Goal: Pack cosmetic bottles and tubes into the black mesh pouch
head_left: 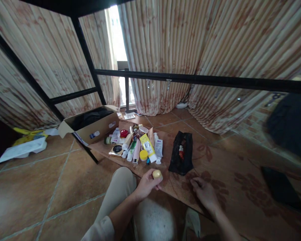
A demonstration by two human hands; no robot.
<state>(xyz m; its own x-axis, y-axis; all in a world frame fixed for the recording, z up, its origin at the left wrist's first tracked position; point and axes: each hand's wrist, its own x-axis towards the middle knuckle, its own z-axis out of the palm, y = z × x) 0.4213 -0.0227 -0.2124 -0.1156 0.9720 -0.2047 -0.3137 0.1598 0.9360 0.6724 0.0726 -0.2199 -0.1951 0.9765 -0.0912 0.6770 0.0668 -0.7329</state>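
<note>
"Where do we have the small item with the pale-yellow top (157, 173)?"

"In our left hand (147, 185), gripped by fingers and thumb, above the near edge of the brown patterned tabletop (223, 159)."

"And our right hand (205, 193)?"

"Just beside the black plastic bag (175, 160), fingers curled; we cannot tell whether they are closed on anything."

"What crowds us?"

"Beyond our left hand lies a jumble: a yellow-lidded jar (143, 155), a yellow box (147, 148) tilted beside a white tube (159, 148), and a gold square case (116, 150) toward the left. On the bag we see a small red bottle (181, 154)."

"Farther out?"

"An open cardboard box (100, 130) with something dark inside stands at the left end, and a dark flat rectangle (282, 187) lies far right. A black rail (190, 79) crosses our view before the striped curtains (165, 40)."
</note>
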